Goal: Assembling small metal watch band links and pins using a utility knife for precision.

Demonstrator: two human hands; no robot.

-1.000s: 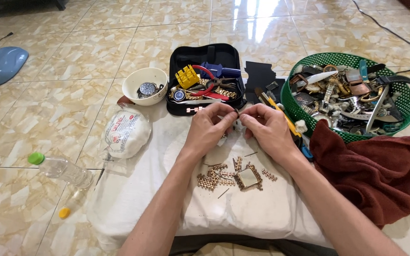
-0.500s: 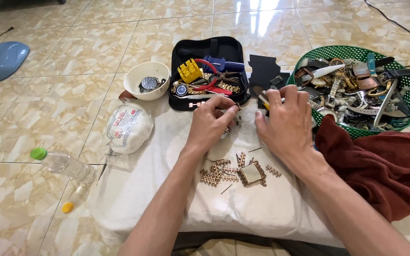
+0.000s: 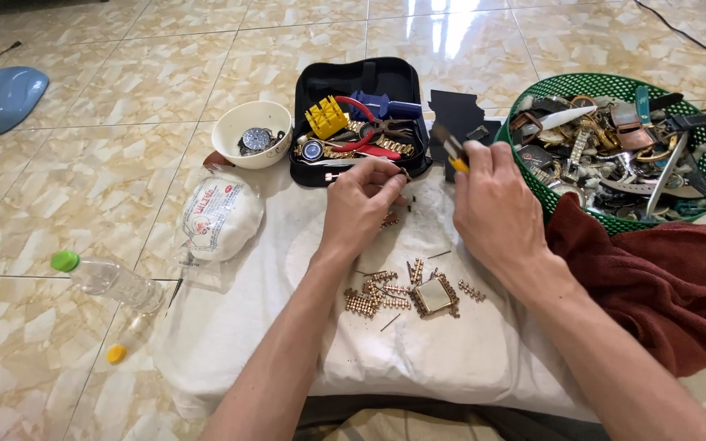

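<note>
Now right hand (image 3: 496,208) grip clasps yellow-handled tool (image 3: 452,149); left hand (image 3: 359,204) pinches something tiny

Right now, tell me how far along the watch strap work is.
Done: loose gold strap links and thin pins lie on the white cloth beside a square gold watch case. In hand: the left hand pinches a small piece at its fingers, too small to identify; the right hand holds a yellow-handled tool. Left: the green basket is heaped with watches and straps.
</note>
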